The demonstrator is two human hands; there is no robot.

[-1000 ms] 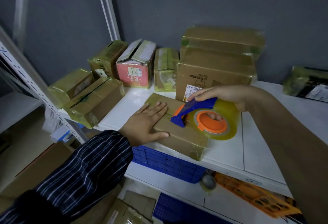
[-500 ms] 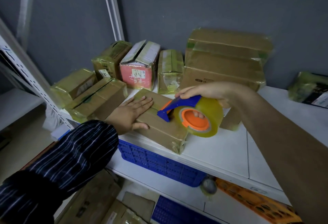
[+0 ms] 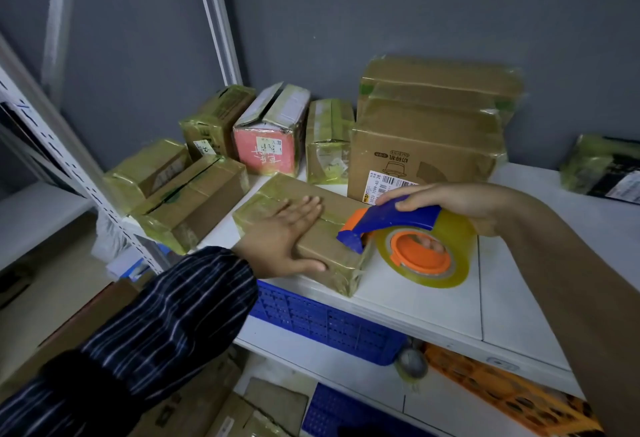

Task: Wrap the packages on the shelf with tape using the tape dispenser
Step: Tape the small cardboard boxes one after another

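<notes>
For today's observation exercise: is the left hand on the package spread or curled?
Spread: the left hand lies flat on the package, fingers straight.

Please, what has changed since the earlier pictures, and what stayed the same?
The right hand has drawn the blue and orange tape dispenser along the flat brown cardboard package to its right end; its clear yellowish roll now hangs past that end. The left hand stays flat on the package, and the right keeps gripping the dispenser.

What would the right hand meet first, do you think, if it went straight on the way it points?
Most likely the left hand, lying flat on the package; the right hand holds the tape dispenser at that package's near end. Depth is hard to judge.
</notes>
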